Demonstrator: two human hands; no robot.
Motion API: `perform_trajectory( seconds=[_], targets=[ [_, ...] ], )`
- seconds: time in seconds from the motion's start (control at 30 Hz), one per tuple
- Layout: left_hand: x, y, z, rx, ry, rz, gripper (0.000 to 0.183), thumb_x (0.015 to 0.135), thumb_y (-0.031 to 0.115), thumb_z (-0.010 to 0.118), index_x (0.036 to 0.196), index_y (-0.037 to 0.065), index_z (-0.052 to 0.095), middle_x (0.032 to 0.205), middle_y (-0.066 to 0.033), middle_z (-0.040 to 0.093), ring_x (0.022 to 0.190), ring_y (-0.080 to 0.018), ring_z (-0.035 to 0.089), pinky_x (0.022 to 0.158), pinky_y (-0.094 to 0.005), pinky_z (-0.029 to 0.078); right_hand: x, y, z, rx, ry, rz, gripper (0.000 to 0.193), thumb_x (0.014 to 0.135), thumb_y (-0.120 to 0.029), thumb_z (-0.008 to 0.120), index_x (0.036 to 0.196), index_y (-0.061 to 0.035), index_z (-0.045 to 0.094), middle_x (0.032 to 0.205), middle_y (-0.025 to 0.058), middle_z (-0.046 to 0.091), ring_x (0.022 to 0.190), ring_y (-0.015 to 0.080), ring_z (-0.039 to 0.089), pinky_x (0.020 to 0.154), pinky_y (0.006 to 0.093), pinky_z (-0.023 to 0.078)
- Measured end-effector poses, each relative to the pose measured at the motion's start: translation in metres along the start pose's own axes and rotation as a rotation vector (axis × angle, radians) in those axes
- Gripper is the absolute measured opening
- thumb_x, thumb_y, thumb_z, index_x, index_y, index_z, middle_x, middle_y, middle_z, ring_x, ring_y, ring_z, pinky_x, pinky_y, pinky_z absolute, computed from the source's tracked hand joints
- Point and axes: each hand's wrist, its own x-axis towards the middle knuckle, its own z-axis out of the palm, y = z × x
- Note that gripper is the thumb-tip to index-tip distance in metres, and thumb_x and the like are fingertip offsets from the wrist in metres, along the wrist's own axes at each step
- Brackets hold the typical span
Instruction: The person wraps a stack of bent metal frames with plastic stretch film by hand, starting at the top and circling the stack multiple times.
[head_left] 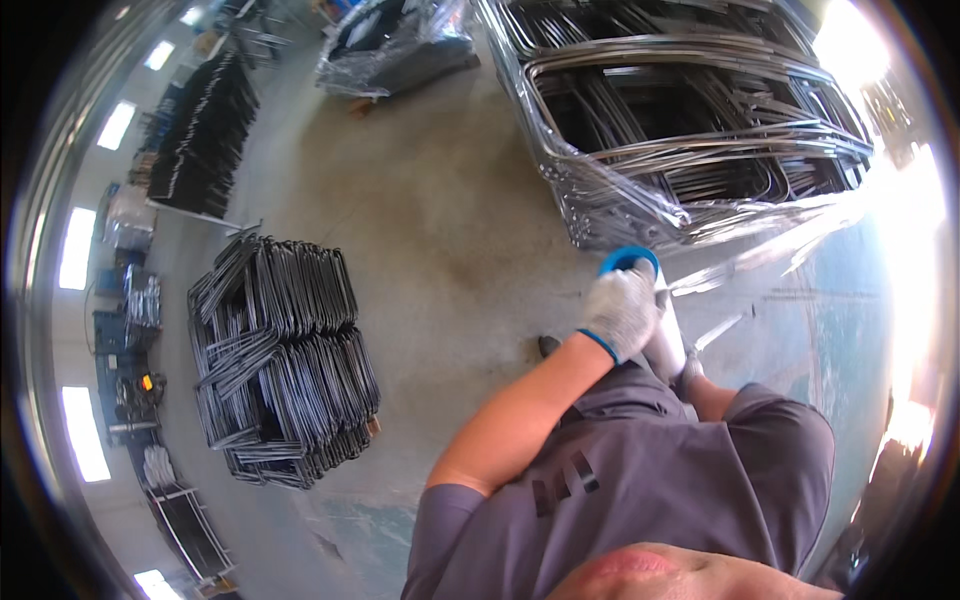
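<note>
A roll of clear stretch film (665,347) slants in front of my body, a blue ring at its upper end. My left hand (618,312), in a pale knit glove with a blue cuff, is closed round the roll near that ring. Lower down, at the roll's other end, my gloved right hand (690,368) is closed on it, partly hidden by the roll and my shirt. From the roll, a taut, bunched strip of film (745,265) runs right to the big stack of bent metal tube frames (690,140), whose lower side is wrapped in film.
A second stack of dark tube frames (285,360) stands on the floor to the left. Farther off is a film-wrapped bundle (395,50). Along the left wall are a rack of dark parts (200,135) and a low cart (190,530). Concrete floor (440,220) lies between the stacks.
</note>
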Motion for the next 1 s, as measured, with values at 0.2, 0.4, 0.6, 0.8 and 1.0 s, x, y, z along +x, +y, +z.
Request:
perform_trajectory(
  seconds=[0.2, 0.4, 0.6, 0.8, 1.0],
  targets=[
    [0.021, -0.094, -0.099, -0.009, -0.105, 0.068, 0.034, 0.099, 0.032, 0.069, 0.103, -0.001, 0.062, 0.083, -0.0241, 0.075, 0.081, -0.0437, 0.075, 0.076, -0.0536, 0.060, -0.016, -0.002, 0.163, 0.127, -0.011, 0.040, 0.102, 0.091, -0.091, 0.045, 0.163, -0.0182, 0.044, 0.165, 0.0075, 0.047, 0.150, 0.0321, 0.041, 0.122, 0.0521, 0.033],
    [0.084, -0.182, -0.178, 0.024, -0.249, 0.282, 0.032, 0.100, 0.030, 0.069, 0.103, -0.001, 0.062, 0.083, -0.0220, 0.075, 0.081, -0.0420, 0.075, 0.075, -0.0522, 0.060, -0.016, -0.026, 0.294, 0.340, 0.000, 0.020, 0.105, 0.090, -0.091, 0.047, 0.164, -0.0171, 0.043, 0.168, 0.0080, 0.045, 0.153, 0.0330, 0.039, 0.125, 0.0521, 0.030],
    [0.156, -0.312, -0.247, -0.041, -0.242, 0.477, 0.032, 0.101, 0.031, 0.066, 0.103, 0.000, 0.061, 0.083, -0.0230, 0.075, 0.080, -0.0433, 0.075, 0.075, -0.0531, 0.060, -0.027, 0.027, 0.400, 0.787, -0.066, 0.043, 0.107, 0.090, -0.092, 0.048, 0.165, -0.0160, 0.041, 0.171, 0.0084, 0.042, 0.157, 0.0339, 0.036, 0.128, 0.0521, 0.028],
    [0.239, -0.384, -0.326, -0.072, -0.362, 0.626, 0.032, 0.102, 0.030, 0.065, 0.107, -0.001, 0.060, 0.086, -0.0259, 0.074, 0.084, -0.0473, 0.073, 0.079, -0.0563, 0.058, -0.054, 0.026, 0.545, 1.238, -0.341, -0.190, 0.096, 0.097, -0.086, 0.044, 0.162, -0.0151, 0.047, 0.161, 0.0178, 0.053, 0.143, 0.0460, 0.050, 0.124, 0.0591, 0.037],
    [0.350, -0.453, -0.386, 0.009, -0.527, 0.751, 0.035, 0.100, 0.029, 0.068, 0.113, -0.003, 0.062, 0.091, -0.0254, 0.075, 0.090, -0.0451, 0.074, 0.082, -0.0542, 0.059, -0.092, -0.076, 0.715, 1.303, -0.304, -0.135, 0.095, 0.097, -0.086, 0.045, 0.165, -0.0191, 0.042, 0.164, 0.0173, 0.051, 0.145, 0.0454, 0.051, 0.124, 0.0618, 0.037]
  ],
)
